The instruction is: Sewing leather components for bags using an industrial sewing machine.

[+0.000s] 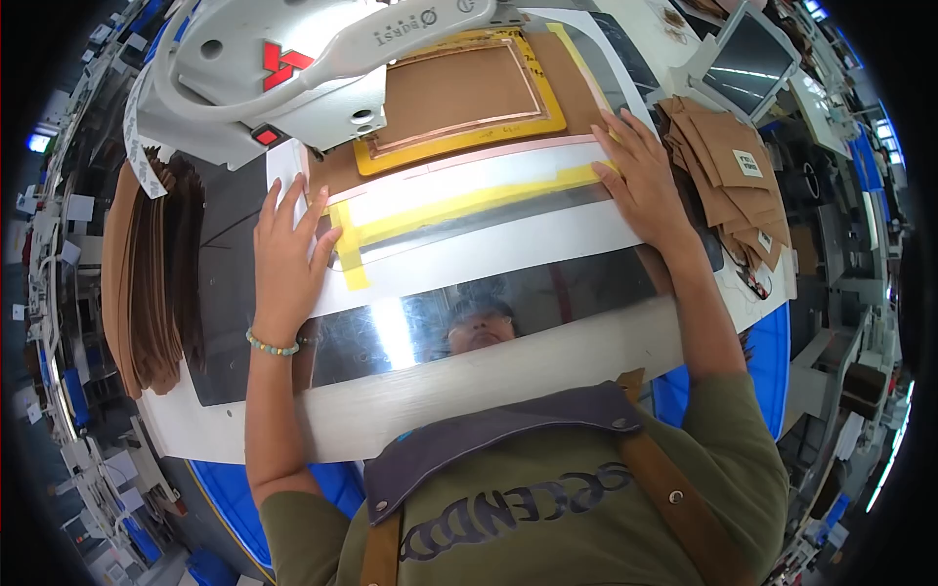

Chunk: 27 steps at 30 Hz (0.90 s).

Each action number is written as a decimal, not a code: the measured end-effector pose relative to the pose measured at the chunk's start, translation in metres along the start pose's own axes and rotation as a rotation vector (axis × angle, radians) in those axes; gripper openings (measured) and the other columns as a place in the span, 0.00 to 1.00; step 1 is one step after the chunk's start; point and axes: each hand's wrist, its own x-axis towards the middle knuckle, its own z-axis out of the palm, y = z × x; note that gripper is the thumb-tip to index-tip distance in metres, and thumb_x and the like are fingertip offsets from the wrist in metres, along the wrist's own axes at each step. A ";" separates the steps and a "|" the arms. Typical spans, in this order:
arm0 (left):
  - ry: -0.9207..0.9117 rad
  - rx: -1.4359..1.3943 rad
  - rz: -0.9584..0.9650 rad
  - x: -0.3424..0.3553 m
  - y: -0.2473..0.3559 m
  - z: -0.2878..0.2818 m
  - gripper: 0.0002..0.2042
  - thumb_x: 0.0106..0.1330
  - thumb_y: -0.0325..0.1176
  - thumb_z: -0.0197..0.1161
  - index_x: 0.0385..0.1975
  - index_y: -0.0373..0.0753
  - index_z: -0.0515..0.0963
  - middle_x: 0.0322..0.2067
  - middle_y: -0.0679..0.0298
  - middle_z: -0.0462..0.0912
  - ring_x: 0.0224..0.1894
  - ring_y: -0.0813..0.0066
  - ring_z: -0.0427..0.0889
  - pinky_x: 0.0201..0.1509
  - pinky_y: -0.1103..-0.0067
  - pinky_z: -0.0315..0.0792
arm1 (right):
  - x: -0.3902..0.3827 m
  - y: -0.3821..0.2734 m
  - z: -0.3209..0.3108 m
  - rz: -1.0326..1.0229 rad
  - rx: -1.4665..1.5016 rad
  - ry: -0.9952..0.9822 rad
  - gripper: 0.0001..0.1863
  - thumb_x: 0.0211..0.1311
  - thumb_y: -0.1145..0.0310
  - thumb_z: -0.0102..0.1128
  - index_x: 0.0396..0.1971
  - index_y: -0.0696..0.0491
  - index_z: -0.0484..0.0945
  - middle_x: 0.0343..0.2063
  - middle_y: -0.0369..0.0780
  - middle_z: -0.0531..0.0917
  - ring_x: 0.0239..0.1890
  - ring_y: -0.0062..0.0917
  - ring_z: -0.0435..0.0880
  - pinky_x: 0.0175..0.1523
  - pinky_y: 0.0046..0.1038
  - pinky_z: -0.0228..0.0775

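My left hand (pixel 291 256) lies with fingers spread on the left end of a flat white board (pixel 410 275) banded with yellow tape (pixel 347 244). Across from it, my right hand (pixel 647 186) rests open at the board's right end, its fingertips over the yellow tape and the edge of a brown panel (pixel 576 83). On this brown panel sits a yellow rectangular frame (pixel 508 128) with a copper-coloured inner border. A white machine head (pixel 234 88), seemingly a sewing machine, covers the frame's upper left part. Neither hand grips anything that I can see.
A shiny metal plate (pixel 557 303) lies nearer me on the table (pixel 489 366). Brown folded pieces (pixel 147 283) stand at the left. Brown flat pieces (pixel 718 156) with white labels are stacked at the right, near a tilted screen (pixel 747 63). Blue bins (pixel 772 376) sit below the table edge.
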 end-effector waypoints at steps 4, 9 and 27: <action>-0.013 -0.029 0.054 0.007 0.004 0.001 0.26 0.75 0.35 0.63 0.73 0.41 0.75 0.80 0.53 0.64 0.81 0.44 0.58 0.84 0.56 0.52 | 0.000 0.001 -0.002 0.019 -0.049 0.044 0.27 0.80 0.53 0.57 0.68 0.56 0.80 0.75 0.46 0.72 0.80 0.44 0.62 0.80 0.46 0.52; -0.072 -0.011 0.025 0.004 -0.001 0.004 0.29 0.77 0.41 0.61 0.78 0.47 0.70 0.82 0.57 0.60 0.84 0.47 0.54 0.84 0.54 0.49 | 0.002 -0.001 0.003 -0.045 -0.103 0.079 0.28 0.81 0.50 0.54 0.68 0.56 0.79 0.74 0.49 0.72 0.79 0.46 0.62 0.79 0.48 0.54; -0.076 -0.057 0.030 0.005 0.000 0.004 0.28 0.77 0.39 0.63 0.77 0.45 0.72 0.80 0.57 0.64 0.83 0.48 0.55 0.85 0.55 0.50 | -0.006 0.002 0.004 0.039 -0.072 0.041 0.30 0.81 0.49 0.54 0.70 0.55 0.78 0.74 0.50 0.71 0.80 0.46 0.60 0.81 0.48 0.52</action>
